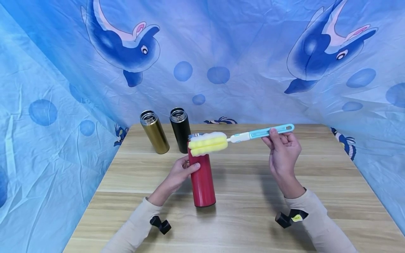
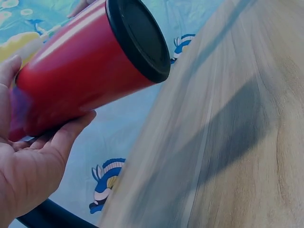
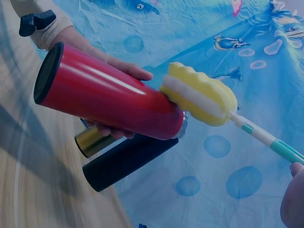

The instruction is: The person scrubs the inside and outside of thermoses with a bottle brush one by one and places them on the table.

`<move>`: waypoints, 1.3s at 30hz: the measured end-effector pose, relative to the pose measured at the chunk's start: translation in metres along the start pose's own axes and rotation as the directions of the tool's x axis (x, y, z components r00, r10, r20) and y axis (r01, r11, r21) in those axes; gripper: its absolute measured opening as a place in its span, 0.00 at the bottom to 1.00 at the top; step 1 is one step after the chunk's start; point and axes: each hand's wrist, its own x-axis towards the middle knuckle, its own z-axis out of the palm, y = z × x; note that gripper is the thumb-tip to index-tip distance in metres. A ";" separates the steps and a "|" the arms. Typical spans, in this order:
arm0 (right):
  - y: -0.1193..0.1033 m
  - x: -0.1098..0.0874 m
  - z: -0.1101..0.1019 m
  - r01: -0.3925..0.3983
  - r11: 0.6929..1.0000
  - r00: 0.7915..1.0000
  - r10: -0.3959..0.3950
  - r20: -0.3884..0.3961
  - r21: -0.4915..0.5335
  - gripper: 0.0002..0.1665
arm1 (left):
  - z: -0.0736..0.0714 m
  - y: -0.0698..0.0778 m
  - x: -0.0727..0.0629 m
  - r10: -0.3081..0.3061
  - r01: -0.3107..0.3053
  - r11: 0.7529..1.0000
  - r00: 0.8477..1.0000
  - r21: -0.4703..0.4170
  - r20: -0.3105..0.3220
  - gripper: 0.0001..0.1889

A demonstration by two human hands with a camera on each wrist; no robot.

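My left hand (image 1: 180, 173) grips a red thermos bottle (image 1: 202, 182) by its upper side, thumb across the front. The bottle is held above the table, its black base (image 2: 140, 40) toward the left wrist camera. In my right hand (image 1: 284, 154) is the blue and white handle (image 1: 265, 132) of a bottle brush, pinched near its end. The brush's yellow and white sponge head (image 1: 209, 143) lies across the outside of the bottle near its mouth, hiding part of the metal neck (image 3: 184, 126) in the head view.
A gold thermos bottle (image 1: 155, 135) and a black thermos bottle (image 1: 180, 131) stand uncapped at the back left of the wooden table (image 1: 253, 225). A blue curtain (image 1: 202, 45) with dolphin prints hangs behind and along the sides.
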 end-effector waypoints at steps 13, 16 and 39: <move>-0.001 0.004 -0.001 -0.003 0.999 1.000 0.004 -0.031 0.033 0.10 | -0.004 0.000 -0.003 0.060 -0.049 0.991 0.994 -0.124 0.093 0.32; -0.002 0.006 0.000 0.008 0.999 1.000 -0.007 -0.026 0.043 0.09 | -0.004 -0.001 -0.004 0.070 -0.058 0.990 0.993 -0.130 0.093 0.33; 0.004 0.002 -0.014 -0.063 0.997 0.996 0.061 -0.060 -0.036 0.09 | -0.002 -0.001 -0.004 0.102 -0.093 0.977 0.994 -0.194 0.036 0.26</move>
